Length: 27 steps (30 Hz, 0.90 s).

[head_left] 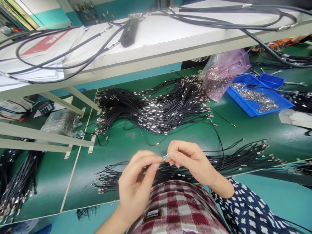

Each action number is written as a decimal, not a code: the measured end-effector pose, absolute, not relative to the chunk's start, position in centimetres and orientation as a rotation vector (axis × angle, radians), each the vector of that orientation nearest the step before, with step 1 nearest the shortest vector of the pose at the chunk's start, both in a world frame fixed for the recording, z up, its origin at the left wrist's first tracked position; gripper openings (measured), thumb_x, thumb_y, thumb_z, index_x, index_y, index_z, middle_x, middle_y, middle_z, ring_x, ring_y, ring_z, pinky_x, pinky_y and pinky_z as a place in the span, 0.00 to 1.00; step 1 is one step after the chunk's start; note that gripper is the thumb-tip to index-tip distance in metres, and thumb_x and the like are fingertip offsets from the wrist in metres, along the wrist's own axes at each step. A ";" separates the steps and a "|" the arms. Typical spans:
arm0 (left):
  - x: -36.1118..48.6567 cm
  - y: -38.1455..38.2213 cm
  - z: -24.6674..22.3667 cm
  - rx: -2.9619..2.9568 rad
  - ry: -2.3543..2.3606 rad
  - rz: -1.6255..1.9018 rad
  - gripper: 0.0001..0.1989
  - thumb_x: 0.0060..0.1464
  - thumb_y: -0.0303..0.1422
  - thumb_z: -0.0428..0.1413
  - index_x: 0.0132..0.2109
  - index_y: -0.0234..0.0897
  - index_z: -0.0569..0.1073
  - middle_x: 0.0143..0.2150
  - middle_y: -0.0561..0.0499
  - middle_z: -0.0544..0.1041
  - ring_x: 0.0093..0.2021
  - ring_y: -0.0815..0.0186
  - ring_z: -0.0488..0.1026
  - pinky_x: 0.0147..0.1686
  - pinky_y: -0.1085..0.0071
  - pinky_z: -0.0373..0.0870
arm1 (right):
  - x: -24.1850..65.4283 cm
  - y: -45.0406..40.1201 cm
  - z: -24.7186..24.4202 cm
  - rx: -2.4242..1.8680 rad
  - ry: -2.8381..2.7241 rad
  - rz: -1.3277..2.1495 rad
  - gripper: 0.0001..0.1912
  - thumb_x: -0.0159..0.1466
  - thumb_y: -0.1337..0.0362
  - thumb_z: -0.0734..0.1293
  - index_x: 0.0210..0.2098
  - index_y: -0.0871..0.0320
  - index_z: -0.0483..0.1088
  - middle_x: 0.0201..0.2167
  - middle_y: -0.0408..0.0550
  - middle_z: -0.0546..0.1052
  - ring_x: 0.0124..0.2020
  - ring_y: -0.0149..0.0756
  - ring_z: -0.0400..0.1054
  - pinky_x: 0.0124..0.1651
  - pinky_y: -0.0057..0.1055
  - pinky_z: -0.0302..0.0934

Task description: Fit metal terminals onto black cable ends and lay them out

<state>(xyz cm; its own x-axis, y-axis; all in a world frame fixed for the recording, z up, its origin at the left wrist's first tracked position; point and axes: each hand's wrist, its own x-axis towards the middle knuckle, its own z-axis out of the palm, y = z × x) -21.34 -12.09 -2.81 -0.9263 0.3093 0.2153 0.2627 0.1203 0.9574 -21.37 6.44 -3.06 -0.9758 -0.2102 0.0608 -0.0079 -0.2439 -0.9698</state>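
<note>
Bright scene, soft glare on green tabletop (136,136), stretched edges

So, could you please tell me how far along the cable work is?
The big black cable bundle already looks fitted with silver metal fittings. The left hand and right hand hold a small silvery piece. Loose silvery parts in the blue plastic tray seem left.

Cable workshop: green workbench (136,139), piled black wires (151,107), parts tray (258,97).

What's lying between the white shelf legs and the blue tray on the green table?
The head view shows a large bundle of black cables nearer the shelf legs, then a pink plastic bag right beside the blue tray.
</note>
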 end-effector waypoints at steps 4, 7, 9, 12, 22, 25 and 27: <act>-21.6 -11.6 -1.9 0.346 2.078 2.038 0.05 0.58 0.28 0.57 0.41 0.39 0.74 0.35 0.50 0.73 0.35 0.67 0.72 0.35 0.73 0.69 | -21.0 6.1 -2.8 -0.243 1.768 -2.372 0.13 0.68 0.62 0.63 0.28 0.60 0.68 0.26 0.43 0.70 0.26 0.27 0.62 0.27 0.24 0.56; -21.8 -11.2 -1.1 0.199 2.026 1.960 0.02 0.56 0.31 0.59 0.36 0.38 0.73 0.30 0.53 0.72 0.31 0.69 0.69 0.31 0.76 0.66 | -20.5 5.6 -2.4 -0.312 1.933 -2.322 0.13 0.68 0.63 0.63 0.27 0.60 0.67 0.25 0.42 0.68 0.27 0.28 0.60 0.31 0.26 0.56; -22.0 -11.2 -0.8 0.183 2.080 1.864 0.06 0.56 0.32 0.59 0.31 0.37 0.73 0.27 0.54 0.70 0.28 0.70 0.65 0.29 0.76 0.62 | -20.5 5.7 -2.6 -0.387 2.072 -2.231 0.13 0.68 0.63 0.63 0.28 0.60 0.68 0.26 0.42 0.68 0.29 0.29 0.61 0.34 0.27 0.56; -22.3 -11.5 -1.2 0.180 2.179 1.774 0.12 0.57 0.35 0.57 0.26 0.36 0.73 0.26 0.52 0.69 0.30 0.67 0.64 0.31 0.74 0.60 | -21.8 7.9 -4.8 -0.313 2.171 -1.962 0.12 0.67 0.59 0.63 0.33 0.58 0.73 0.31 0.44 0.74 0.33 0.31 0.66 0.39 0.28 0.61; -23.9 -14.2 -3.1 -0.252 1.900 2.017 0.16 0.53 0.44 0.58 0.27 0.35 0.76 0.22 0.55 0.59 0.25 0.69 0.54 0.24 0.72 0.55 | -20.5 24.1 -16.8 1.330 2.368 -1.370 0.14 0.68 0.59 0.65 0.49 0.61 0.68 0.48 0.51 0.71 0.45 0.40 0.69 0.47 0.42 0.66; -23.9 -13.8 -3.2 -0.297 1.928 2.076 0.13 0.52 0.43 0.61 0.33 0.37 0.78 0.22 0.56 0.60 0.23 0.71 0.55 0.26 0.72 0.55 | -19.6 22.8 -18.1 1.243 2.308 -1.495 0.13 0.68 0.57 0.64 0.43 0.62 0.69 0.38 0.47 0.73 0.34 0.33 0.69 0.38 0.33 0.67; -24.0 -13.3 -3.3 -0.275 1.975 2.113 0.13 0.50 0.42 0.63 0.33 0.36 0.79 0.20 0.58 0.59 0.22 0.73 0.56 0.29 0.71 0.57 | -19.9 20.6 -17.9 1.045 2.269 -1.668 0.16 0.67 0.53 0.63 0.40 0.62 0.67 0.29 0.43 0.72 0.24 0.28 0.63 0.29 0.27 0.61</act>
<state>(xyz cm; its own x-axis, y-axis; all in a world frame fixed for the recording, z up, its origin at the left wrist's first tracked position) -23.96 -13.29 -3.33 -0.9544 0.0434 -0.2952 -0.2975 -0.0608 0.9528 -19.89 20.58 -17.88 -0.7496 0.4467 -0.4885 0.5994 0.1449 -0.7872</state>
